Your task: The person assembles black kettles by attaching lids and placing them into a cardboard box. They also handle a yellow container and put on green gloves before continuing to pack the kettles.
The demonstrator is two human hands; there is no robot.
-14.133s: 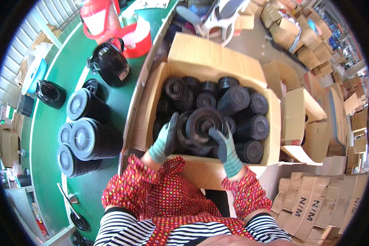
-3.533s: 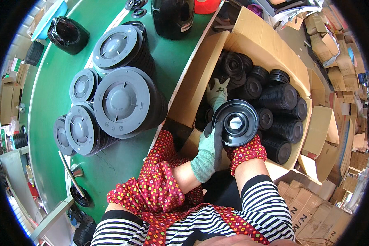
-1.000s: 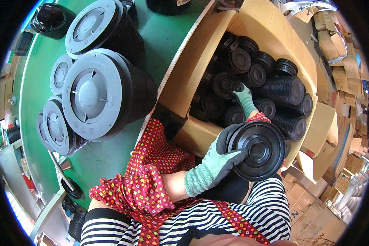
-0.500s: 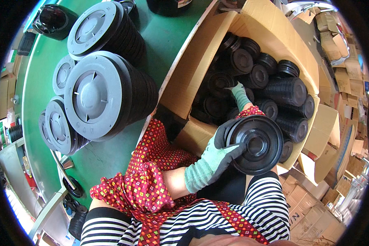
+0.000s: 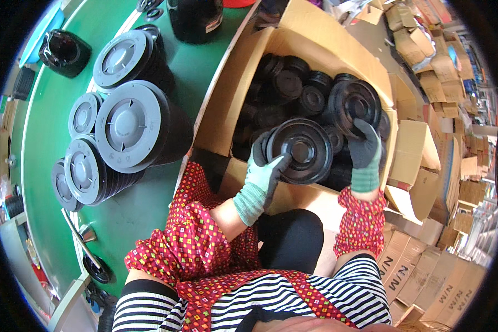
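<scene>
My left hand (image 5: 259,178), in a green and dark grey glove, grips a black round plastic disc (image 5: 315,163) by its left rim. The disc has concentric rings and seems to have others stacked behind it. Over the right side of the cardboard box (image 5: 242,99), my gloved right hand (image 5: 367,152) closes on the lower edge of another ringed black disc (image 5: 343,105). Behind both, several stacks of black discs (image 5: 289,84) lie on their sides inside the box, partly covered by what I hold.
At left, on the green table (image 5: 169,213), several stacks of large grey-faced discs (image 5: 128,126) lie on their sides. A glossy black container (image 5: 66,52) and a black pot (image 5: 193,19) stand farther back. Cardboard boxes (image 5: 418,276) pile up at right.
My right hand has come up from deep in the box and moved right, now holding a disc. My left hand has shifted left and up with its disc. The view has turned slightly.
</scene>
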